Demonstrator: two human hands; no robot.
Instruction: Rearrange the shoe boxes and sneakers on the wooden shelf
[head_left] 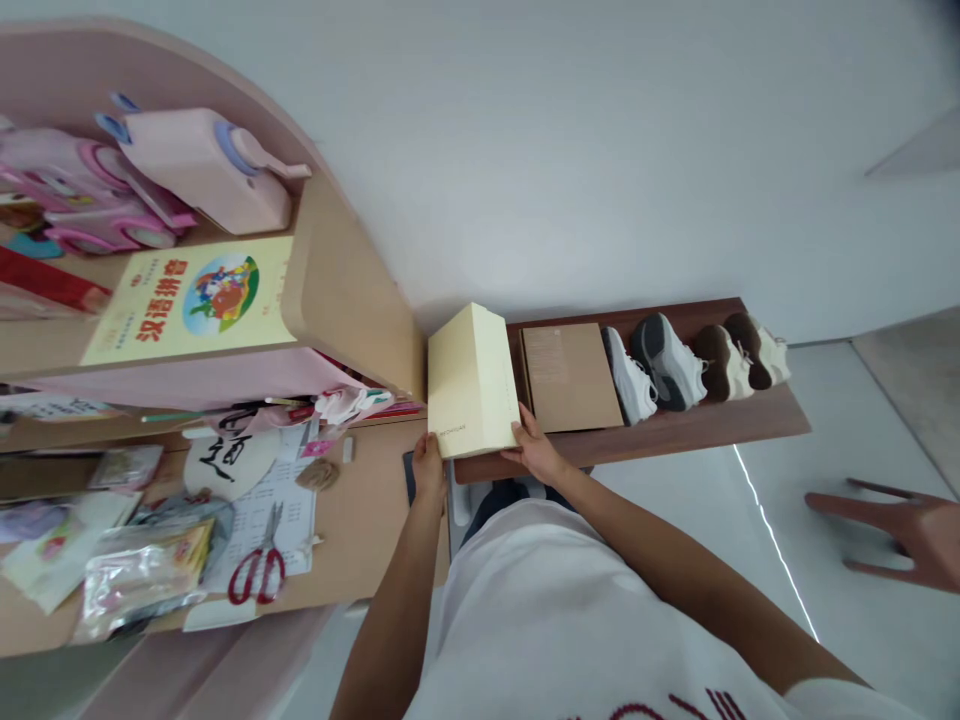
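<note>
A pale yellow shoebox (pixel 457 380) with small dark lettering rests at the left end of a dark wooden bench (pixel 697 435). My left hand (pixel 428 465) grips its near left corner. At the near right corner, my right hand (pixel 535 445) is closed on the same box, thumb on top. The undersides of both grips are hidden. Just right of it lies a brown cardboard box (pixel 571 380). Beyond that stand a pair of white and grey sneakers (pixel 671 365) and a pair of cream and brown shoes (pixel 724 365), tilted on the bench.
A desk (pixel 360 510) on the left holds red-handled scissors (pixel 259 575), papers and plastic bags. Above it, a shelf (pixel 352 270) carries a yellow book (pixel 199 295) and a pink water bottle (pixel 202 165). A brown stool (pixel 915 525) stands at right. A wall (pixel 570 150) backs the bench.
</note>
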